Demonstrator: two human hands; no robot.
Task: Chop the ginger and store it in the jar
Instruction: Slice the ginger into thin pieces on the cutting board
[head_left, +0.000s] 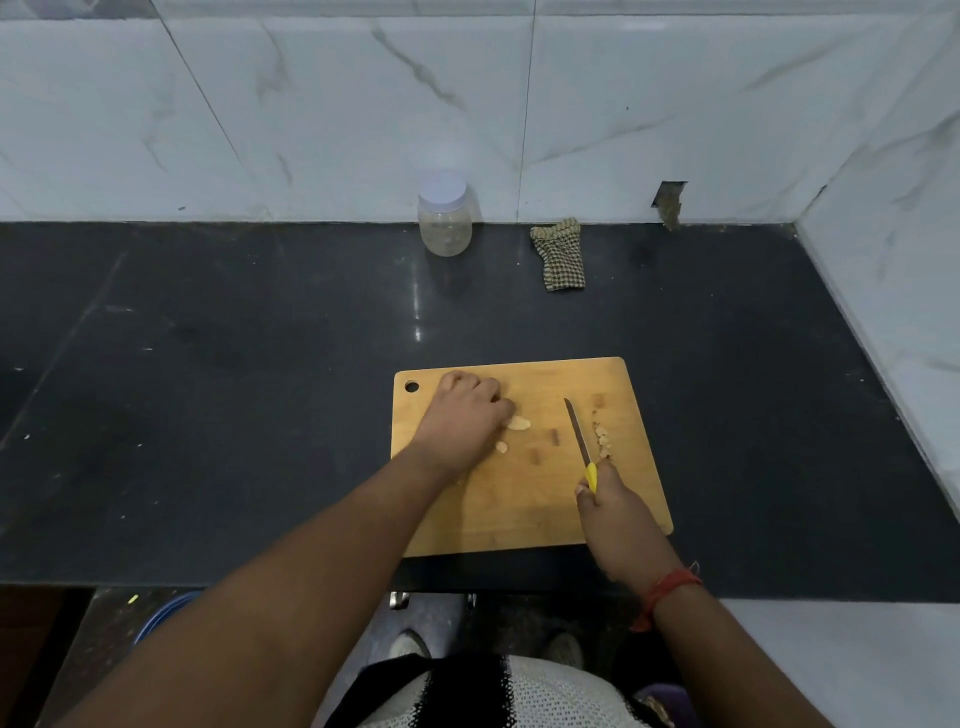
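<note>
While the right hand (605, 501) grips the knife (579, 434), ginger (518, 423) touches the left hand (465, 415).

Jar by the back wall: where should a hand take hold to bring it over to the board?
Grip the jar around its clear body below the white lid, coming from the front. It stands upright against the wall, so the back is blocked, and the cloth lies apart to its right.
</note>
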